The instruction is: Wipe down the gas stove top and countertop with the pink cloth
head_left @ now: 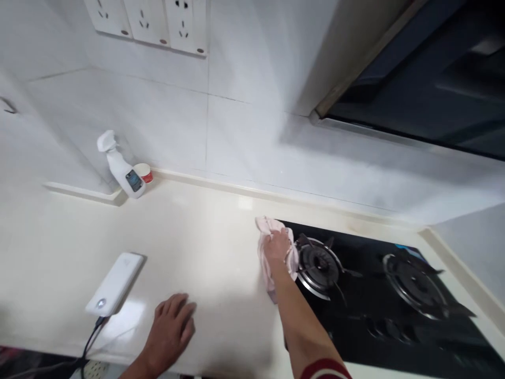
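Observation:
A pale pink cloth (263, 251) lies bunched under my right hand (278, 246), at the left edge of the black gas stove (355, 305). The fingers of that hand are curled onto the cloth, and part of it spreads over the stove's edge beside the left burner (319, 265). My left hand (169, 329) rests on the cream countertop (213, 252) near its front edge. Its fingers are loosely bent and apart, with nothing in them.
A white power bank (115, 283) with a cable (91, 337) lies left of my left hand. At the back left stand a white spray bottle (125, 171) and a small red-and-white cup (144, 172). A dark range hood (418, 79) overhangs the stove; wall sockets (148, 21) are above.

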`<state>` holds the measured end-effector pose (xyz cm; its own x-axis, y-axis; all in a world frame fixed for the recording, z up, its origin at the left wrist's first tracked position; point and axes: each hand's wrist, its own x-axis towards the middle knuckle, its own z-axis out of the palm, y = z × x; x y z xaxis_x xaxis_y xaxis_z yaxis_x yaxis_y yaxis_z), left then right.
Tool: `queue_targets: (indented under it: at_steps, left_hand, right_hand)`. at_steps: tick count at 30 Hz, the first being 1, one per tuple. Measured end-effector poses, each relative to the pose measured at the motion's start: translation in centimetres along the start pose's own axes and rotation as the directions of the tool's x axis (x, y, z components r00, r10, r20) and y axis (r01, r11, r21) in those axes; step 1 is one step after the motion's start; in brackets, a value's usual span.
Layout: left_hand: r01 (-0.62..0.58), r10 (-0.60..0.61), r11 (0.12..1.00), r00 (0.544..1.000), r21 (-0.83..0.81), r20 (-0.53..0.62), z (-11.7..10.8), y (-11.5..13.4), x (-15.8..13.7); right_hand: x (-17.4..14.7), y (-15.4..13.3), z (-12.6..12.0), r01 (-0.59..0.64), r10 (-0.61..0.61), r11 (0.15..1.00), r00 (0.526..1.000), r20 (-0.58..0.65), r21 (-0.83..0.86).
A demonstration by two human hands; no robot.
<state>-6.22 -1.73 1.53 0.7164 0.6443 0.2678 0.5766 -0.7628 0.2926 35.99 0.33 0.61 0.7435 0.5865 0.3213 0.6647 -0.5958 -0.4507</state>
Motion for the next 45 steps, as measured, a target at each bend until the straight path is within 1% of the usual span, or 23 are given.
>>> queue_targets:
  at_steps: [3, 7, 11, 14, 17, 19, 20, 22, 23, 26, 28, 30, 32, 33, 35, 37, 40, 41, 43, 44, 45]
  left_hand:
    - [0.022, -0.022, 1.000, 0.999, -0.001, 0.026, -0.5, 0.5, 0.1]
    - [0.052, -0.052, 0.999, 0.997, 0.000, 0.051, -1.1, 1.2, 0.3]
    - [0.082, -0.079, 0.996, 0.995, -0.038, 0.063, -1.4, 1.9, 0.3]
    - [0.107, -0.102, 0.992, 0.991, -0.061, 0.081, -1.4, 2.2, 0.2]
    - [0.125, -0.120, 0.990, 0.990, -0.071, 0.078, -1.4, 2.4, 0.0]
    - [0.127, -0.122, 0.989, 0.990, -0.080, 0.064, -1.4, 2.5, -0.1]
    - [0.126, -0.121, 0.988, 0.991, -0.085, 0.061, -1.5, 2.6, -0.1]
    - [0.122, -0.116, 0.988, 0.991, -0.095, 0.064, -1.5, 2.7, -0.1]
    - [0.124, -0.118, 0.987, 0.991, -0.098, 0.063, -1.5, 2.7, -0.2]
    - [0.142, -0.137, 0.985, 0.989, -0.101, 0.052, -1.4, 2.7, -0.3]
    - [0.150, -0.147, 0.984, 0.988, -0.098, 0.038, -1.2, 2.6, -0.5]
    - [0.146, -0.144, 0.985, 0.989, -0.088, 0.023, -0.9, 2.4, -0.8]
    - [0.134, -0.134, 0.988, 0.991, -0.080, 0.010, -0.6, 2.3, -1.0]
    - [0.128, -0.128, 0.989, 0.992, -0.077, 0.005, -0.5, 2.2, -1.0]
    - [0.124, -0.125, 0.989, 0.992, -0.076, -0.006, -0.4, 2.2, -1.1]
    - [0.131, -0.133, 0.988, 0.991, -0.077, -0.020, -0.6, 2.2, -1.1]
    - [0.145, -0.149, 0.985, 0.988, -0.092, -0.035, -0.8, 2.4, -1.1]
    - [0.148, -0.152, 0.984, 0.988, -0.101, -0.038, -0.8, 2.4, -1.2]
    - [0.154, -0.162, 0.979, 0.985, -0.131, -0.054, -0.6, 2.4, -1.3]
    - [0.156, -0.168, 0.975, 0.983, -0.157, -0.072, -0.6, 2.4, -1.4]
    - [0.159, -0.180, 0.969, 0.979, -0.192, -0.096, -0.6, 2.4, -1.3]
  right_hand:
    - [2.8, -0.3, 0.5, -0.003, 0.004, 1.000, 0.999, 0.038, -0.008]
    - [5.6, -0.2, 1.9, -0.003, 0.004, 0.999, 0.999, 0.041, -0.043]
    - [7.4, 0.2, 3.3, 0.029, -0.020, 0.993, 0.997, 0.080, -0.118]
    - [8.1, -0.2, 3.8, 0.052, -0.036, 0.989, 0.993, 0.114, -0.141]
    - [8.3, -2.5, 4.5, 0.058, -0.040, 0.989, 0.990, 0.132, -0.136]
    - [7.9, -5.3, 5.4, 0.089, -0.070, 0.990, 0.984, 0.163, -0.113]
    - [7.4, -7.1, 6.0, 0.128, -0.110, 0.988, 0.976, 0.188, -0.089]
    - [5.9, -11.2, 7.3, 0.239, -0.228, 0.971, 0.943, 0.242, -0.018]
    - [4.7, -13.3, 7.8, 0.303, -0.299, 0.953, 0.916, 0.267, 0.025]
    - [-0.2, -18.8, 8.7, 0.468, -0.491, 0.871, 0.812, 0.316, 0.152]
    - [-4.3, -21.1, 8.5, 0.551, -0.598, 0.801, 0.735, 0.318, 0.232]
    - [-8.4, -22.1, 7.6, 0.626, -0.706, 0.708, 0.651, 0.281, 0.327]
    - [-12.0, -21.9, 6.2, 0.677, -0.791, 0.606, 0.567, 0.229, 0.417]
    - [-13.4, -21.4, 5.3, 0.691, -0.819, 0.567, 0.532, 0.216, 0.449]
    - [-15.4, -19.9, 3.4, 0.698, -0.843, 0.533, 0.489, 0.226, 0.477]
    - [-16.6, -18.0, 1.7, 0.693, -0.841, 0.538, 0.481, 0.248, 0.481]
    - [-17.7, -14.6, -0.1, 0.659, -0.823, 0.564, 0.497, 0.274, 0.498]
    - [-17.9, -13.5, -0.5, 0.641, -0.822, 0.566, 0.492, 0.289, 0.519]
    - [-18.0, -11.9, -1.3, 0.584, -0.823, 0.562, 0.466, 0.325, 0.585]
    - [-17.6, -11.3, -1.9, 0.536, -0.812, 0.573, 0.472, 0.343, 0.619]
    - [-16.9, -11.0, -2.7, 0.475, -0.787, 0.596, 0.502, 0.357, 0.647]
